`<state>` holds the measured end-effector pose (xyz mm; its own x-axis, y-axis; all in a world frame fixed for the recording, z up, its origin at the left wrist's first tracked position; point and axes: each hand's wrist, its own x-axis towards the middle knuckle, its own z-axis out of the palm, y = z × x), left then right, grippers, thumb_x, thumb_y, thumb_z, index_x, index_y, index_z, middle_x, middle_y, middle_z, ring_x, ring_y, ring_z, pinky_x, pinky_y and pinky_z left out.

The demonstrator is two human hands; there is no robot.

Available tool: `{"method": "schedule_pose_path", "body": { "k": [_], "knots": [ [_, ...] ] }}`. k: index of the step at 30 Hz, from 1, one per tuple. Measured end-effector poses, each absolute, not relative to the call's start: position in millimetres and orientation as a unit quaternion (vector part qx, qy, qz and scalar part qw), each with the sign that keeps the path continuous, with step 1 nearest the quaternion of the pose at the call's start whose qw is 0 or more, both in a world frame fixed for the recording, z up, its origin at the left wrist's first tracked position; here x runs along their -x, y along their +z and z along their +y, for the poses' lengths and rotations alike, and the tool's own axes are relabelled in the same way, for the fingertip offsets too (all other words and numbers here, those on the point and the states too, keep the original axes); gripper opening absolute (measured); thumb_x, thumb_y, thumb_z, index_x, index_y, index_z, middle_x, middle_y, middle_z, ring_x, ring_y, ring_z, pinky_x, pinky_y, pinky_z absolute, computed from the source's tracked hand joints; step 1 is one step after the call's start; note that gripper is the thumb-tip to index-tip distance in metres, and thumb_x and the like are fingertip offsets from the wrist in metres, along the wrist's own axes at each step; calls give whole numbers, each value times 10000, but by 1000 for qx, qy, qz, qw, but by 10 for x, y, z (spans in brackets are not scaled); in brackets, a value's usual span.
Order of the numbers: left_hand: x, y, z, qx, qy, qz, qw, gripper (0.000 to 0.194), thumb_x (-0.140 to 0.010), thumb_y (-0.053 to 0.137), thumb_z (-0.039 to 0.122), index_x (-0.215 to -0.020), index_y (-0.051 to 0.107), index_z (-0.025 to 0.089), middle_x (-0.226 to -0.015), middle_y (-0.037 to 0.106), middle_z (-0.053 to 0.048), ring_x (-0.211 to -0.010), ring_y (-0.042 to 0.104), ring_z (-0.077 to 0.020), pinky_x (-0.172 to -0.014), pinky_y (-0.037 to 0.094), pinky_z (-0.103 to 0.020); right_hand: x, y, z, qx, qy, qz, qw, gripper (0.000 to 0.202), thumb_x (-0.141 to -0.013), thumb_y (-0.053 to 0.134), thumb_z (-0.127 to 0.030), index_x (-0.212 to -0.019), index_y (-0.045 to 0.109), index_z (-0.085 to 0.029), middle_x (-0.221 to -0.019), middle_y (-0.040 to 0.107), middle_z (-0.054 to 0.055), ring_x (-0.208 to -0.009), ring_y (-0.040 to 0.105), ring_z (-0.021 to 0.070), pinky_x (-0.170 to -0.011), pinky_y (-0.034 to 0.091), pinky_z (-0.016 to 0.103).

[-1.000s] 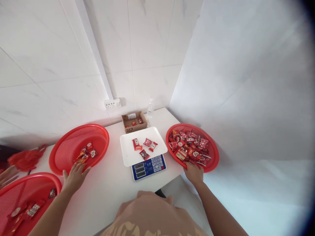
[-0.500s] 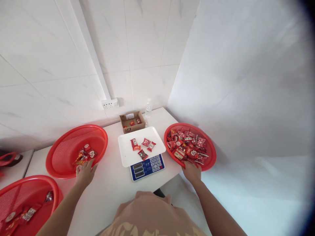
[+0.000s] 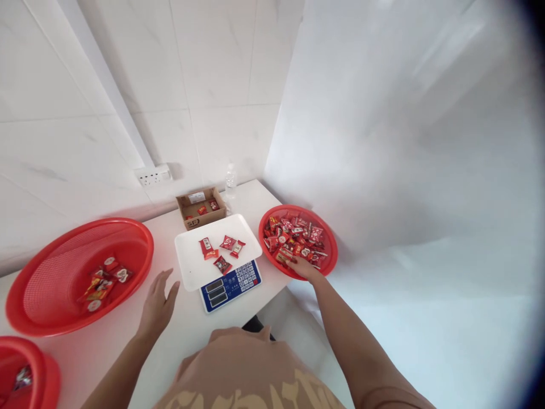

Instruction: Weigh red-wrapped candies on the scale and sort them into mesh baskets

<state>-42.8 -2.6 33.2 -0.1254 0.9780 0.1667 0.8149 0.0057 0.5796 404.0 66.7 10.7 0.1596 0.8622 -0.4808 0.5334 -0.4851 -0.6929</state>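
My right hand (image 3: pixel 303 268) reaches over the near rim of the right red basket (image 3: pixel 333 241). Its fingers stretch onto a pile of red-wrapped sweets, touching a tan-and-red packet (image 3: pixel 283 255); nothing is visibly lifted. My left hand (image 3: pixel 158 302) hovers with fingers apart over the white table, holding nothing, between the left red basket (image 3: pixel 46 284) and a digital scale (image 3: pixel 232 288). Several small red packets, one of them a dark red sweet (image 3: pixel 222 264), lie on the scale's white tray (image 3: pixel 189 258). A few red packets (image 3: pixel 100 286) sit in the left basket.
Behind the scale stands an open cardboard box (image 3: pixel 206 217) with a few sweets, beside a clear plastic bottle (image 3: pixel 230 180). Another red basket (image 3: pixel 40 369) is partly in view at lower left. A socket (image 3: pixel 153 175) is on the tiled wall.
My left hand has come off the left basket's rim and is now over the table. My right hand has moved from the right basket's rim onto the sweets. The view has turned right.
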Motion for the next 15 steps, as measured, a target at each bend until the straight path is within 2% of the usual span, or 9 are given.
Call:
{"method": "schedule_pose_path", "body": {
  "k": [3,5,10,13,15],
  "knots": [
    [173,369,-36,-652,290,679,173,454,-869,359,475,-1204,498,202,-1253,569,-118,-1246,466,-275,-1014,405,-455,-3955,-19,798,777,451,-373,233,461,-696,727,-286,-1120,598,-158,-1101,661,123,-1090,574,268,-946,443,402],
    [46,379,-44,-658,285,670,191,453,-873,361,476,-1205,505,202,-1261,569,-114,-1244,472,-267,-1009,415,-446,-3883,-108,860,773,466,-342,261,479,-713,720,-279,-1151,556,-172,-1077,667,116,-1021,610,238,-871,496,369],
    [-103,420,-69,-664,266,661,228,473,-878,357,493,-1217,514,202,-1288,561,-108,-1223,499,-257,-984,442,-425,-3847,-217,928,760,504,-268,310,347,-769,671,-272,-1069,538,-161,-1006,675,110,-849,660,194,-700,557,317],
    [-88,430,-72,-654,268,665,242,465,-873,366,499,-1203,528,214,-1266,583,-94,-1187,532,-251,-972,451,-418,-3984,-143,975,747,523,-245,330,276,-776,665,-267,-1005,548,-167,-984,676,90,-844,664,188,-687,566,308],
    [-59,426,-68,-647,271,667,252,468,-869,372,507,-1196,535,215,-1246,600,-89,-1168,548,-249,-968,453,-417,-4118,-45,1025,735,515,-251,364,241,-819,614,-286,-1027,537,-193,-1019,669,70,-894,656,172,-721,563,288]
  ]
}}
